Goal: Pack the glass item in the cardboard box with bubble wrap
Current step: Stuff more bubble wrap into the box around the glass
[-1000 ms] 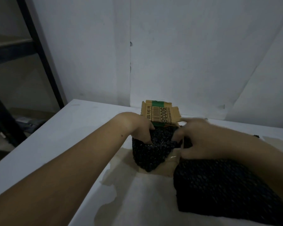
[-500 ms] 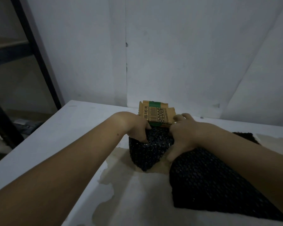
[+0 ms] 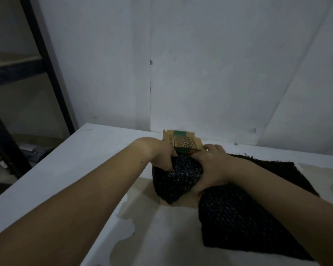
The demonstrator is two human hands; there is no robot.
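Observation:
A bundle of black bubble wrap [image 3: 176, 181] sits in the middle of the table, over a small cardboard box whose brown flap [image 3: 183, 141] with a barcode and a green stripe sticks up behind it. My left hand [image 3: 162, 156] grips the bundle's left top. My right hand [image 3: 212, 166] clasps its right side, thumb low on the wrap. The glass item is hidden, and the box body is mostly covered by the wrap.
More black bubble wrap [image 3: 244, 223] lies spread on the right under my right forearm. The white table [image 3: 69, 169] has brownish worn patches near the bundle. A white wall stands close behind, and a dark metal shelf frame [image 3: 46, 66] is at the left.
My right hand has slid from the bundle's top down onto its right side. The cardboard flap has tilted back to the right. My left hand has kept its hold.

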